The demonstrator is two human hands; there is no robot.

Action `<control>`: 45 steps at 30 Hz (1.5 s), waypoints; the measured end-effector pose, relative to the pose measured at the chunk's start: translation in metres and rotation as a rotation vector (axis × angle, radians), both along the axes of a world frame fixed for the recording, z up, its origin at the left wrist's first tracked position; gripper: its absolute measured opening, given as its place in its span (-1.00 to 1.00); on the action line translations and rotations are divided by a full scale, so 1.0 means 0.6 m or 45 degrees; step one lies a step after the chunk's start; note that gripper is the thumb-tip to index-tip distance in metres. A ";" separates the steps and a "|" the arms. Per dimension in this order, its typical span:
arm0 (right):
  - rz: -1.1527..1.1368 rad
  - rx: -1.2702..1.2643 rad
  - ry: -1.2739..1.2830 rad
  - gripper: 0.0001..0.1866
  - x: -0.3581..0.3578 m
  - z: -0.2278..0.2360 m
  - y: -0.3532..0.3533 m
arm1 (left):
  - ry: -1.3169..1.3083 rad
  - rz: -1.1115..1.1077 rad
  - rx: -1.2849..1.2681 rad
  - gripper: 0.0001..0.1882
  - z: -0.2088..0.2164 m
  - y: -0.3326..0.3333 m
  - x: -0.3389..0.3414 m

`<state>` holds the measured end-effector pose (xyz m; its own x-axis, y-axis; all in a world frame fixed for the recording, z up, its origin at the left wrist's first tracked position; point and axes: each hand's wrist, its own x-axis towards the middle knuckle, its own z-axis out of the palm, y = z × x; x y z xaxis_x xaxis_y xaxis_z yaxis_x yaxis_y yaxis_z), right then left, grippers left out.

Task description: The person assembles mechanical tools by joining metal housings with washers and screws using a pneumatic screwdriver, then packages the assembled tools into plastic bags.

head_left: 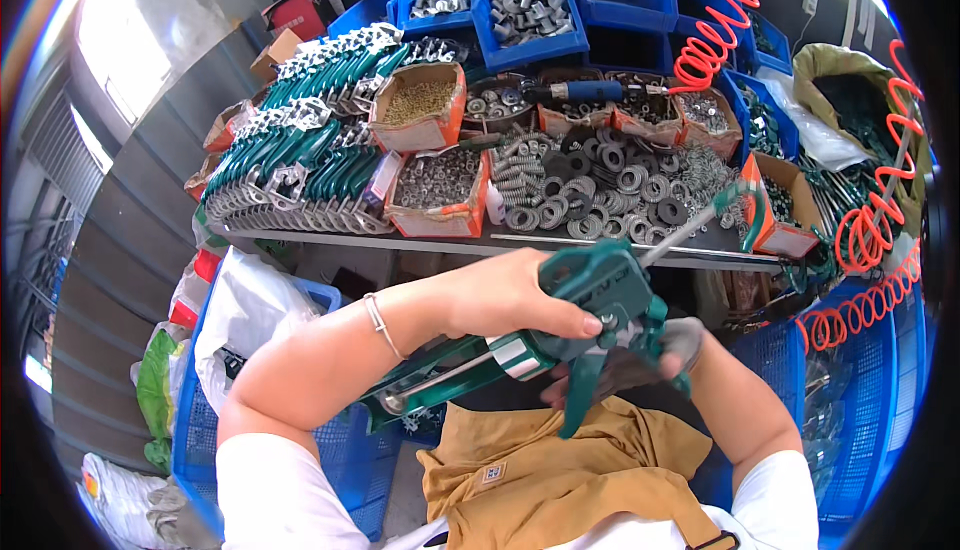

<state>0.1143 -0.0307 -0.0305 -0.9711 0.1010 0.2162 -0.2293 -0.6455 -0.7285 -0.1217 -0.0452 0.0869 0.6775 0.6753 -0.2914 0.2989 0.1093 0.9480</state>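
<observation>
While my left hand (pixel 505 295) is clamping the green caulking gun (pixel 610 285) by its body, likely steadying it, my gloved right hand (pixel 683 343) is lying behind the trigger (pixel 582 395), its grip too hidden to tell. The gun is slanting mostly my side of the bench's (pixel 340 241) front edge, probably leaving washers (pixel 630 180) reachable.

White sleeves (pixel 275 490), tan apron (pixel 560 460), silver bracelet (pixel 381 325) and perhaps a grey glove (pixel 684 338) are worn.
</observation>
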 end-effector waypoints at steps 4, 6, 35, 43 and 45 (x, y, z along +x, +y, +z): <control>0.160 -0.306 -0.161 -0.06 -0.025 -0.019 -0.028 | 0.031 -0.121 -0.060 -0.38 -0.023 0.015 -0.019; -0.010 -0.124 -0.173 -0.11 -0.021 -0.016 -0.042 | -0.002 -0.123 -0.217 -0.06 -0.017 0.012 -0.036; -0.994 -0.022 -0.580 -0.50 -0.056 0.043 0.039 | 0.321 0.546 0.186 -0.04 -0.088 -0.120 -0.102; -1.141 0.280 -0.077 -0.38 -0.073 0.079 0.053 | 0.146 0.580 0.255 -0.08 -0.112 -0.194 -0.138; -0.924 0.451 -0.300 -0.37 -0.119 0.102 0.033 | 0.260 0.539 0.157 -0.06 -0.109 -0.204 -0.140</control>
